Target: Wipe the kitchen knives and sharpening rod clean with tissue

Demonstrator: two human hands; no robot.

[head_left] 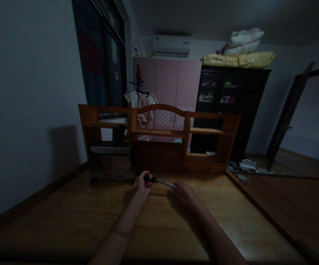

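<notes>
My left hand (145, 181) is closed around the black handle of what looks like a screwdriver (164, 183), held nearly level above the wooden tabletop (159, 217). Its thin metal shaft points right, tilting slightly down towards my right hand (185, 192). The fingers of that hand are bent round the far end of the shaft, so the tip is hidden. Dim light leaves the tool's finer details unclear. Behind my left hand stands a dark box-like appliance (112, 165) with a pale strip along its upper front.
A wooden shelf unit (159, 132) with open compartments and a drawer (206, 169) rises along the table's far side. A raised edge (261, 209) borders the right. Beyond are clothes on a stand (145, 106), a pink wardrobe (167, 81) and a dark cabinet (255, 95).
</notes>
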